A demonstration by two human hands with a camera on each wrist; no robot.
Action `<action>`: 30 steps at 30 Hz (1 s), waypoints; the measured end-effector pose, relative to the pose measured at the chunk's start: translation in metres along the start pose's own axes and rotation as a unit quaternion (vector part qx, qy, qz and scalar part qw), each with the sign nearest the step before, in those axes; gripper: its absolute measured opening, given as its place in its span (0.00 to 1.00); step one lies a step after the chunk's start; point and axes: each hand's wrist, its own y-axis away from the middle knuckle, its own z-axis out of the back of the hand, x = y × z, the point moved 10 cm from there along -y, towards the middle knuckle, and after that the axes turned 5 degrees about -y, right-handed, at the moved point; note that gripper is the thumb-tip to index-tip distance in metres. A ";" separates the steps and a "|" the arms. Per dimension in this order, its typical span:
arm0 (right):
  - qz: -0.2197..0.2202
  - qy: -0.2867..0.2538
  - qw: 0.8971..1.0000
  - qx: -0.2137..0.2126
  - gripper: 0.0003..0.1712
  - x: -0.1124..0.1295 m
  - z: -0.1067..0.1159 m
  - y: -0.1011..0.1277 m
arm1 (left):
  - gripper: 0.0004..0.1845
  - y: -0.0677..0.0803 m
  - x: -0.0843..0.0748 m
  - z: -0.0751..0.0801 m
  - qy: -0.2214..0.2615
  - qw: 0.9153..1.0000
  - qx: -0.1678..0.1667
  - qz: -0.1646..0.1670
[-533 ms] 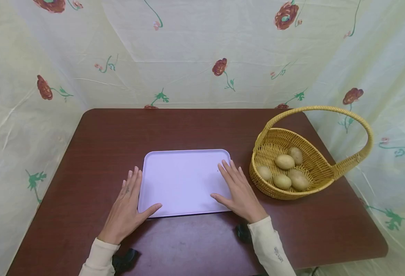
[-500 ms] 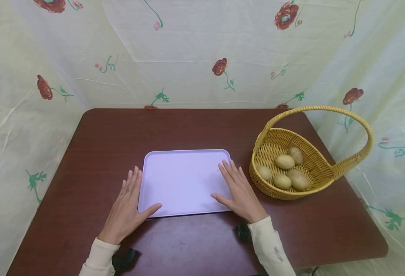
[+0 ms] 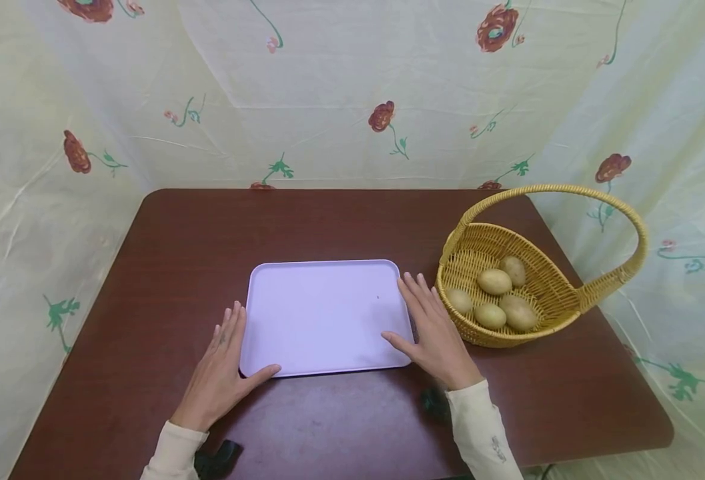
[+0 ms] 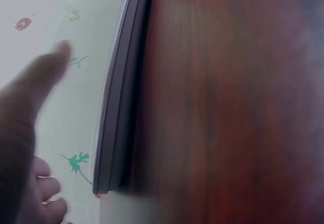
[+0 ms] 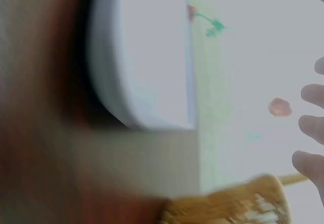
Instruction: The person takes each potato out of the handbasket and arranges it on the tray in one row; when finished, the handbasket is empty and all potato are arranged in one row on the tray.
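On the dark reddish-brown wooden table (image 3: 340,220) lies a pale lilac rectangular plastic tray (image 3: 322,317), near the front edge and between the person's 2 hands. Flat on the wood just beside the tray's left edge rests the left hand (image 3: 220,370), its fingers straight and relaxed and gripping nothing, its thumb reaching to the tray's front-left corner. Along the tray's right edge lies the right hand (image 3: 436,333), fingers likewise extended and loose, holding nothing, with its thumb over the tray's front-right corner; whether the fingers press the rim cannot be told. Both wrists wear cream long sleeves (image 3: 484,433). Just right of the right hand stands a yellow woven wicker basket (image 3: 544,290) with a tall hoop handle, holding 5 tan potatoes (image 3: 495,281). Behind and around the table hangs a cream cloth backdrop (image 3: 328,87) printed with red flowers. Each wrist view is blurred, showing the tray's rim (image 4: 119,102) close by the wood.
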 end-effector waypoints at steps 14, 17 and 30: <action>-0.080 0.006 0.995 -0.054 0.48 -0.062 0.071 0.017 | 0.60 0.013 0.013 -0.031 0.048 0.990 0.116 0.059; -0.103 0.011 0.994 -0.043 0.47 -0.083 0.078 0.021 | 0.60 0.013 0.014 -0.031 0.046 0.990 0.117 0.061; -0.250 0.014 0.962 0.106 0.46 -0.177 0.082 0.046 | 0.60 0.013 0.011 -0.031 0.050 0.991 0.110 0.056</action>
